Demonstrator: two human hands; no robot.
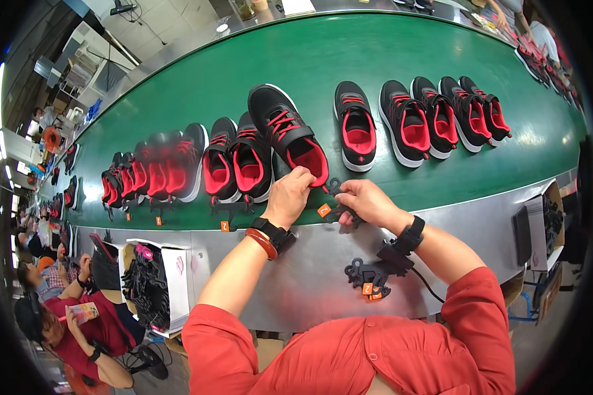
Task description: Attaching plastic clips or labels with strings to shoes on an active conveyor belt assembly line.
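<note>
My left hand (pixel 288 199) is closed on the heel of a black sneaker (pixel 277 118) with red laces and red lining, tilted over the row on the green conveyor belt (pixel 296 56). Just right of that heel, the fingers of my right hand (pixel 370 203) pinch a black plastic shoe hanger (pixel 336 187) bearing an orange tag (pixel 324 210). A single sneaker (pixel 356 125) stands on the belt beyond my right hand. Several paired sneakers (pixel 247 158) line the left side, some with hangers at their heels. Below my right wrist lies a small pile of black hangers (pixel 362 270).
More sneakers (pixel 408 122) stand to the right. A steel ledge (pixel 303 276) borders the belt on my side. A box of black hangers (pixel 150 283) stands at left, another box (pixel 548 227) at right. At lower left sits a person (pixel 89 329) holding a drink cup.
</note>
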